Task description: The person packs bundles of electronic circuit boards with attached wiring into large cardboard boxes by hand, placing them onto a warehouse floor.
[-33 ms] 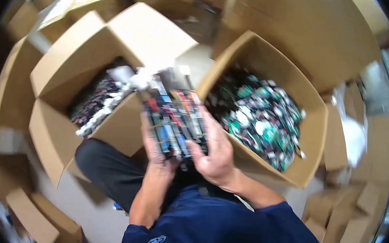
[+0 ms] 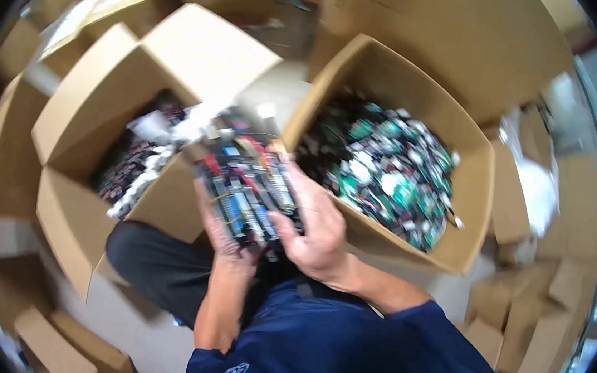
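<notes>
Between my two hands, above my lap, is a bundle of electronic parts, blurred by motion. It shows dark, silver and blue strips, with red pieces and a thin yellow band across it. My left hand grips its left side and lower corner. Around the right side closes my right hand, its thumb lying over the near end. The palms' inner sides and the bundle's underside are hidden. Just beyond the bundle, white material shows at the left box's edge.
At left stands an open cardboard box with dark, reddish parts in it. The right cardboard box holds a heap of green, white and black electronic pieces. A white plastic bag and folded cardboard lie farther right.
The boxes, my hands and the bundle all sit slightly farther left in the picture. Both hands keep hold of the bundle.
</notes>
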Demonstrator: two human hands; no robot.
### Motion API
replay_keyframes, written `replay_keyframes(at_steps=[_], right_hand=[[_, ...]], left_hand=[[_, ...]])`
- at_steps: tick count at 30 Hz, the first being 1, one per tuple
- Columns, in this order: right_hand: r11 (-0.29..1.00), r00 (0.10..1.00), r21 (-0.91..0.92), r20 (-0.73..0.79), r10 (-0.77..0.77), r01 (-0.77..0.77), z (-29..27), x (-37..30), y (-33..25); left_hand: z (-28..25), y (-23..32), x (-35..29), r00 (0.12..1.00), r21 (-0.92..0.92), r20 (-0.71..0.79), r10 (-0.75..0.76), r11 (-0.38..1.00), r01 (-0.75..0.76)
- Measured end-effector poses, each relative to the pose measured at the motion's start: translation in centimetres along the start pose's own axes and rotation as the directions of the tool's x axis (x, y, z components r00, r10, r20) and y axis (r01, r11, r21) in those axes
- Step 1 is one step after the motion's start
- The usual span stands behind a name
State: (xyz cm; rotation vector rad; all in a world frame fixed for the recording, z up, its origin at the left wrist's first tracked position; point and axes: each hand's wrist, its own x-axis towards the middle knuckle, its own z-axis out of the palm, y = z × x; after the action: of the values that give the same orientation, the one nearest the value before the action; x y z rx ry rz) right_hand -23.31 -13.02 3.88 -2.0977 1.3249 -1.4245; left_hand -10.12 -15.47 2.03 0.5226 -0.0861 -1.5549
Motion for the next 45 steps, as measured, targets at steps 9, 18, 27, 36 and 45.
replay_keyframes(at_steps=[9, 18, 27, 36, 45], right_hand=[[0.919, 0.922, 0.356, 0.387, 0.020, -0.169, -6.3, 1.4, 2.3], [0.143, 0.571, -0.950, -0.043, 0.820, -0.277, -14.6, -6.8, 25.0], [0.302, 0.336, -0.189, -0.179, 0.925, -0.934, -21.5, -7.3, 25.9], [0.954, 0.958, -0.119, 0.043, 0.282, -0.275, -5.9, 4.4, 0.7], [0.972, 0.832, 0.169, 0.553, 0.041, -0.161, 1.0, 5.0, -3.8]], left_hand=[[-2.3, -0.6, 3.2, 0.824, -0.222, 0.504, -0.259, 0.883, 0.413], [-4.3, -0.9, 4.1, 0.778, -0.294, 0.592, -0.210, 0.842, 0.452], [-5.6, 0.7, 3.5, 0.820, -0.455, 0.528, -0.220, 0.742, 0.493], [-1.9, 1.0, 0.8, 0.895, -0.359, 0.363, -0.260, 0.847, 0.391], [-5.9, 5.7, -3.0, 0.976, -0.392, 0.211, 0.059, 0.920, 0.029]])
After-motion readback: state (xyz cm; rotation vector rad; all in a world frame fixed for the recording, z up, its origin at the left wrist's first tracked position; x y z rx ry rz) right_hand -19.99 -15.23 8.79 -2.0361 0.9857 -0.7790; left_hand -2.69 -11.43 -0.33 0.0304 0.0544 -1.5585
